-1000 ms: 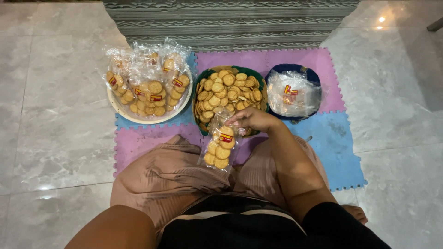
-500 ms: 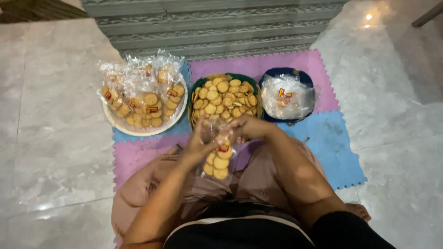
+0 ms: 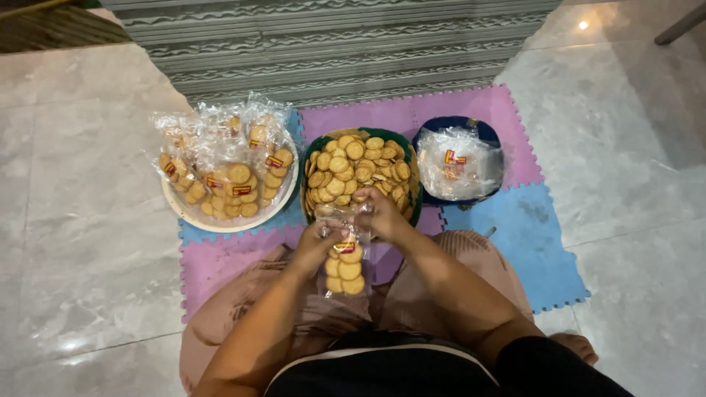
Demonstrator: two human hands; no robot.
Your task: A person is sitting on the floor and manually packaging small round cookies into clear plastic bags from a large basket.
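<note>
Left hand (image 3: 318, 246) and right hand (image 3: 382, 217): both clenched on the neck of a small clear plastic bag of round golden biscuits (image 3: 344, 266), hanging over the lap, just in front of the green bowl of loose biscuits (image 3: 359, 170). Left: white bowl of filled bags (image 3: 226, 176). Right: dark blue bowl of empty bags (image 3: 457, 162). Underneath: pink-and-blue foam mat (image 3: 507, 242).

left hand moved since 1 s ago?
Yes. The left hand came up from out of view to the clear cookie bag, just below the green bowl.
</note>
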